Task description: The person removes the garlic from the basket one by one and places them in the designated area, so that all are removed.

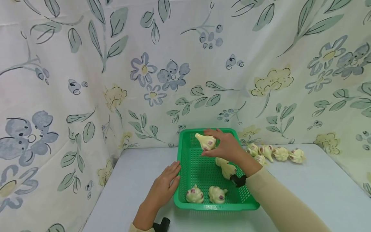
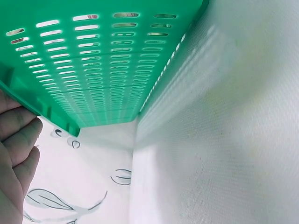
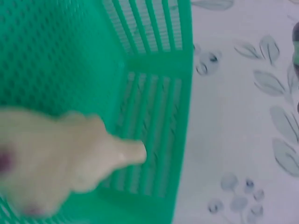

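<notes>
My right hand (image 1: 226, 146) holds a garlic bulb (image 1: 206, 142) between thumb and fingers, above the far part of a green plastic basket (image 1: 215, 207). The bulb's neck points left. Straight fingers of my left hand (image 1: 165, 185) rest against the basket's left rim; the left wrist view shows those fingers (image 2: 21, 135) at the rim from below. Inside the basket, garlic (image 1: 227, 170) lies under my right forearm, and two bulbs, one left (image 1: 195, 194) and one right (image 1: 217, 194), sit by the near wall. A blurred garlic bulb (image 3: 60, 158) fills the right wrist view's lower left.
Several more garlic bulbs (image 1: 280, 154) lie on the white table (image 1: 307, 183) to the right of the basket, partly behind my right arm. A floral curtain (image 1: 185, 71) hangs along the table's back and left sides.
</notes>
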{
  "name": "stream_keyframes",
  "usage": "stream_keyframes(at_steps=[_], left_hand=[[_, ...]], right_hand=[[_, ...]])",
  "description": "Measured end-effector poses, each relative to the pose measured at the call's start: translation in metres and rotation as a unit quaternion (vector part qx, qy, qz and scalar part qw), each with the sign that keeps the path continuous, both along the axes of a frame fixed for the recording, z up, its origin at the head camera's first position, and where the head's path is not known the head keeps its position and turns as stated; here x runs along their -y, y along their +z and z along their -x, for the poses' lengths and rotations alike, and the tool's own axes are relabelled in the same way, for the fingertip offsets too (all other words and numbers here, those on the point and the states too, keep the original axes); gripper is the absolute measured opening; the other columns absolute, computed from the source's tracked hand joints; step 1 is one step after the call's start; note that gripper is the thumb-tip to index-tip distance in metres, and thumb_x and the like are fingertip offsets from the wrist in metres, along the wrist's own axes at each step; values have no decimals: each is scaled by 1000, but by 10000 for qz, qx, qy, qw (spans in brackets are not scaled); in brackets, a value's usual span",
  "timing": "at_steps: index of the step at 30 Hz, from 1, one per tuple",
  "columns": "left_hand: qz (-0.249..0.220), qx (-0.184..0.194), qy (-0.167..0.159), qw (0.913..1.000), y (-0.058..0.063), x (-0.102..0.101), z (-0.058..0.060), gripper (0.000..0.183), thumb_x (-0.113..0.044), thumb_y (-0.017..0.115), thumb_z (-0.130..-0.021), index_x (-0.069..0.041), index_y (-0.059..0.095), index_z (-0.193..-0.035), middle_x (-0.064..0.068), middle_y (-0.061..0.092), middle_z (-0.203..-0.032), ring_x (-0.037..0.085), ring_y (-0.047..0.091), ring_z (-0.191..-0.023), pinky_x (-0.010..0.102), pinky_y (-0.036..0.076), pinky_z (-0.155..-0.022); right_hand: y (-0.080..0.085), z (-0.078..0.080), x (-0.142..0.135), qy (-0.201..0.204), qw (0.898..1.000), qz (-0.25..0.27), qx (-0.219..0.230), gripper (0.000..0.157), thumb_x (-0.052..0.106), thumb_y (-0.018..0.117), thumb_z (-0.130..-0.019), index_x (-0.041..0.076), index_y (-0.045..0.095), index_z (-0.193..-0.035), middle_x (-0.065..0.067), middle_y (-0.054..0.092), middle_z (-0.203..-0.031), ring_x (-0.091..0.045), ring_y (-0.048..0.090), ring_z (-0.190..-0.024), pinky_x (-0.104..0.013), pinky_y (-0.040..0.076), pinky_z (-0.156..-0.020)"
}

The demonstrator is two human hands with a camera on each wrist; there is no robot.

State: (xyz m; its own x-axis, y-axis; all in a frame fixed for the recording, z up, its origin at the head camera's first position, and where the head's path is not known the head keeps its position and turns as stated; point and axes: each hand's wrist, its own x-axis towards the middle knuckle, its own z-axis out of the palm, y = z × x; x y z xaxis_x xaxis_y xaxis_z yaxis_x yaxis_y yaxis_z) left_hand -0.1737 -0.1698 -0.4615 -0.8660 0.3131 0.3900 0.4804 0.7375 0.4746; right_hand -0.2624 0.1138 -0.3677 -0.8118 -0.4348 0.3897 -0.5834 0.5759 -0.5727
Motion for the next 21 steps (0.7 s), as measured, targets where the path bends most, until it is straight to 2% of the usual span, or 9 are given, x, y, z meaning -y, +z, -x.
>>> stream_keyframes(at_steps=[7, 12, 16, 21], left_hand=[[13, 7, -36, 10000, -1, 1, 1, 43, -28, 50, -104, -8, 54, -142, -2, 43, -154, 15, 37, -144, 40, 33, -118], [24, -42, -50, 10000, 0, 0, 2, 43, -29, 49, -104, -8, 54, -141, -2, 43, -154, 16, 38, -144, 41, 34, -118], [-4, -92, -22, 10000, -1, 0, 2, 43, -28, 50, -104, -7, 55, -141, -1, 44, -153, 16, 38, -143, 42, 34, -117], [-55, -42, -6, 10000, -4, 0, 3, 43, -28, 50, -104, -7, 55, -141, -2, 43, -153, 16, 39, -143, 42, 35, -117]], right_hand=[[17, -7, -37, -482, 9975, -384, -348, 87, 52, 85, -70, 18, 54, -143, -9, 50, -149, -43, 32, -143, -62, 39, -109], [18, -12, -78, -936, 9939, -398, -426, 81, 47, 85, -72, 18, 55, -142, -9, 52, -146, -44, 37, -141, -65, 37, -108], [13, -18, -106, -1361, 9904, -208, -143, 77, 47, 83, -76, 23, 54, -143, -9, 51, -148, -45, 38, -139, -69, 36, -105], [-4, -25, -138, -2009, 9783, -269, 430, 79, 54, 75, -81, 27, 45, -149, -9, 42, -154, -48, 37, -138, -74, 37, -98]])
